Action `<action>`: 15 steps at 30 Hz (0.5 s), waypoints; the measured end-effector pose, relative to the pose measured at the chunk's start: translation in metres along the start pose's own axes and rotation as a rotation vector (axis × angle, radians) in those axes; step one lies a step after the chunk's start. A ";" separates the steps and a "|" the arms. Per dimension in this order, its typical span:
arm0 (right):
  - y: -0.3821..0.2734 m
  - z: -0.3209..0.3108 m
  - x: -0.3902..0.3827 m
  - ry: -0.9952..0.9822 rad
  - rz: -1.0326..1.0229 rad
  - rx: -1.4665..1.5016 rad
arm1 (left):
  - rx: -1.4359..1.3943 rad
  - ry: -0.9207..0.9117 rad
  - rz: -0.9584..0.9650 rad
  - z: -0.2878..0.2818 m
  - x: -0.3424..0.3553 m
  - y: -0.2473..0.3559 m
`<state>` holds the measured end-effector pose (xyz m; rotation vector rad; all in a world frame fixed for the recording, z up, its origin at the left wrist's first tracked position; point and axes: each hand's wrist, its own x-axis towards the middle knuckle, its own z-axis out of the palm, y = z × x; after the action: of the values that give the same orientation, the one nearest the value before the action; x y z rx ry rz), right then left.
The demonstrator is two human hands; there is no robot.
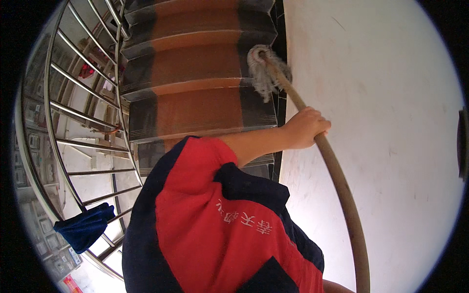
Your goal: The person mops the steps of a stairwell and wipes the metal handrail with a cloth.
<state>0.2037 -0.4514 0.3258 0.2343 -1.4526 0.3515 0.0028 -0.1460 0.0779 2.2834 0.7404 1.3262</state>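
My left hand (307,128) reaches across my body to the right, its fingers wrapped around the wooden handle of a mop (342,193). The handle runs from the bottom edge up to the mop head (266,68), a bundle of greyish-white strands. Those strands rest at the right end of a stair step, against the dark skirting by the wall. Only a small piece of my right arm (337,287) shows at the bottom edge; the right hand is out of sight.
Brown stairs with black sides (198,110) rise ahead. A white wall (381,97) stands close on the right. Along the left runs a metal railing (93,119) with a dark blue cloth (84,227) hung over it. Shelving and other items show beyond the railing.
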 end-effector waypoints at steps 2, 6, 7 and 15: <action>0.016 -0.007 -0.013 -0.068 0.182 -0.101 | 0.050 -0.001 -0.030 0.001 0.007 -0.037; 0.085 -0.029 -0.079 -0.145 0.490 -0.123 | 0.256 -0.221 -0.222 -0.021 -0.034 -0.137; 0.098 -0.030 -0.087 -0.198 0.613 -0.157 | 0.260 -0.195 -0.265 -0.033 -0.042 -0.143; 0.228 0.031 -0.100 -0.329 0.633 0.179 | 0.517 0.261 -0.396 -0.175 -0.141 -0.163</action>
<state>0.0826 -0.2606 0.2173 -0.0371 -1.8048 0.9967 -0.2490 -0.0937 -0.0271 2.1623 1.6949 1.3619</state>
